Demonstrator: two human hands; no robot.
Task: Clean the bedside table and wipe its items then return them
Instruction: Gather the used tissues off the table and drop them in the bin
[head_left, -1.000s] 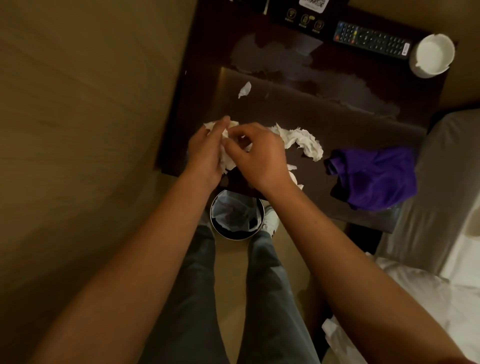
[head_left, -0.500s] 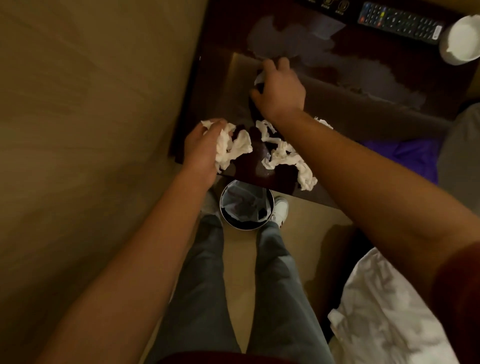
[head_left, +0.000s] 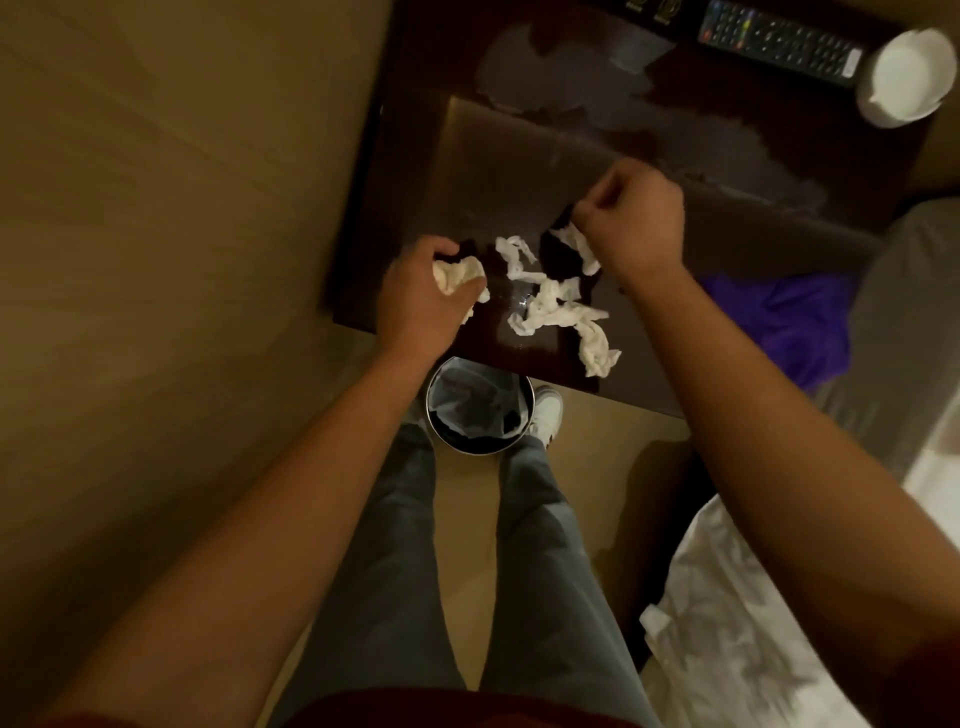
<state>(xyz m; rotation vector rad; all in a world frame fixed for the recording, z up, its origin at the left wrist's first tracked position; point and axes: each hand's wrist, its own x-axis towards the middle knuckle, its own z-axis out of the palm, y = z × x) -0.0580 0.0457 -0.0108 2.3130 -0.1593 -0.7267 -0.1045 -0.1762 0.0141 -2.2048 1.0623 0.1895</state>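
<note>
Left hand (head_left: 421, 306) is balled tight around a tissue wad (head_left: 457, 275) at the bedside table (head_left: 415, 156) front edge. Right hand (head_left: 631, 218) is fisted, fingertips pinching one end of a tissue strip (head_left: 556, 306) whose long axis runs back-left to front-right, above the bin (head_left: 480, 410).

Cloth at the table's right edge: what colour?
Purple cloth, seen in the head view.

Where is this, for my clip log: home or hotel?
Probably a hotel bedroom: a dark glossy bedside table carries a black remote control and a white ceramic ashtray, white bed linen lies alongside, and a small round lined bin stands below.
</note>
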